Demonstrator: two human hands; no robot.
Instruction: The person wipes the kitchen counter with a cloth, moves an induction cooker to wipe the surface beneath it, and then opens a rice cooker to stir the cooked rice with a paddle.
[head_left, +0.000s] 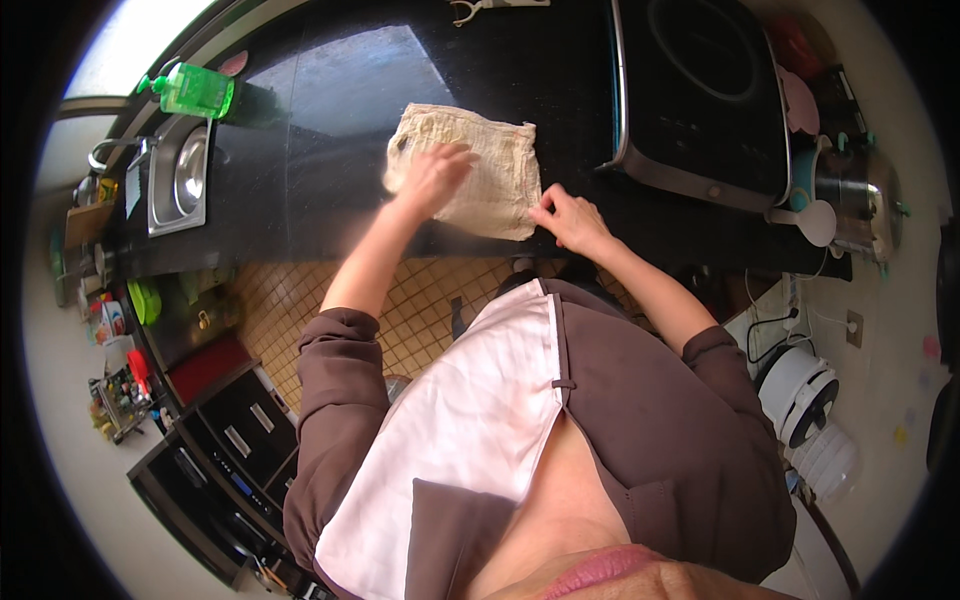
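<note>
A cream-coloured cloth (495, 165), folded into a rough square, lies on the black countertop (337, 180) near its front edge. It has a small dark spot towards its upper left. My left hand (437, 176) is blurred over the left half of the cloth, fingers pointing right; whether it touches or grips the fabric is unclear. At the lower right corner of the cloth, my right hand (574, 220) pinches the edge between thumb and forefinger.
An induction cooktop (705, 97) stands to the right, with a steel pot (870, 195) and a white ladle (814, 223) beyond. On the left are a green soap bottle (196, 91) and a steel sink (180, 180). A white-handled peeler (499, 4) lies at the back.
</note>
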